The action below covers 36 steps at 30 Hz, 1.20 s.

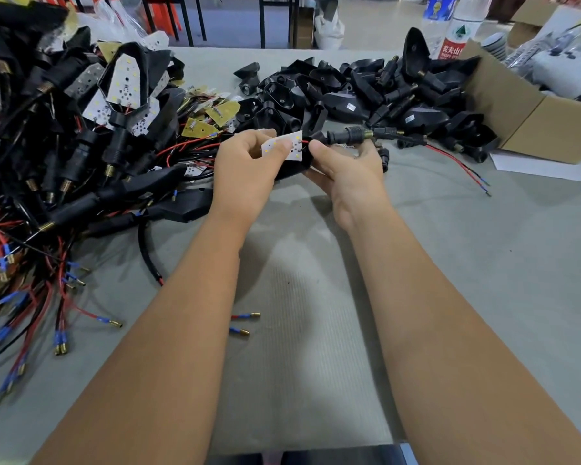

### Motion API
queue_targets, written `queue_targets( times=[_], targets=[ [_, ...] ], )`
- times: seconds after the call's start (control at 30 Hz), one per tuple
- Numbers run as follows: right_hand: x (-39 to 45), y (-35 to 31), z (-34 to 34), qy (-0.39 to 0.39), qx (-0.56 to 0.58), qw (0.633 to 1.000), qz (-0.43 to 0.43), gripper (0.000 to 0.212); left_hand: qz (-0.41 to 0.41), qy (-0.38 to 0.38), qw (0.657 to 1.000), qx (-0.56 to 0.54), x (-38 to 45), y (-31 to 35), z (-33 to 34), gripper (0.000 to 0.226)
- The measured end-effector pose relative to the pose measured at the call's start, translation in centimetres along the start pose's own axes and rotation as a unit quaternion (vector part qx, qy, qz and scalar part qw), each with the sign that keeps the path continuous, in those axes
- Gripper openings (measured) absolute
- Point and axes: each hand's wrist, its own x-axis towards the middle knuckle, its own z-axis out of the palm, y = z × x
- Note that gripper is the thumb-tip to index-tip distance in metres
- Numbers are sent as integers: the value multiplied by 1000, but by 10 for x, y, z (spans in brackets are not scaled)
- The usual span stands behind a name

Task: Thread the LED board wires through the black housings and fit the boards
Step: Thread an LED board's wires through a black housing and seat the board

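Note:
My left hand [245, 166] pinches a small white LED board [284, 146] between thumb and fingers, above the middle of the table. My right hand [346, 172] grips a black housing [316, 156] right beside the board, thumb on top near the board's red wire. The housing's black stem [348, 135] with a brass threaded tip sticks out to the right. Red and black wires [460, 166] run out of the stem and lie on the table toward the right. The housing's lower body is mostly hidden by my hands.
A heap of assembled housings with boards and wires [81, 129] fills the left. Loose yellow-backed boards [212, 115] lie behind my hands. Empty black housings [366, 92] are piled at the back right beside a cardboard box [517, 119]. Two loose terminals [244, 323] lie near my left forearm.

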Motion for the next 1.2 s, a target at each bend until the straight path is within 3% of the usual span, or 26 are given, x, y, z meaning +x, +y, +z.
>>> queue_targets(
  times=[0.13,0.3,0.43,0.53,0.6,0.73,0.8,1.07,1.2],
  targets=[
    [1,1,3,3,50,999,-1,78,-27,12,999,-11,-1,2,6,28],
    [0,-1,3,-22,69,997,-4,64,-61,28,995,-77,-2,2,8,18],
    [0,-5,3,-23,64,998,13,37,-57,61,983,-163,-1,3,4,31],
    [0,-9,-1,6,55,997,45,44,-59,84,975,-197,2,2,-3,37],
    [1,-10,-3,49,62,996,38,44,-58,86,971,-213,2,1,-6,37],
    [3,-10,-5,120,69,990,6,16,-43,96,976,-193,3,1,-7,34],
    [3,-10,-7,129,72,989,-7,6,-42,101,978,-176,3,1,-8,32],
    [4,-9,-9,139,17,988,-59,11,-48,112,978,-168,5,0,-9,30],
    [2,-9,-7,114,-7,991,-69,4,-77,137,964,-214,9,2,-8,9]
  ],
)
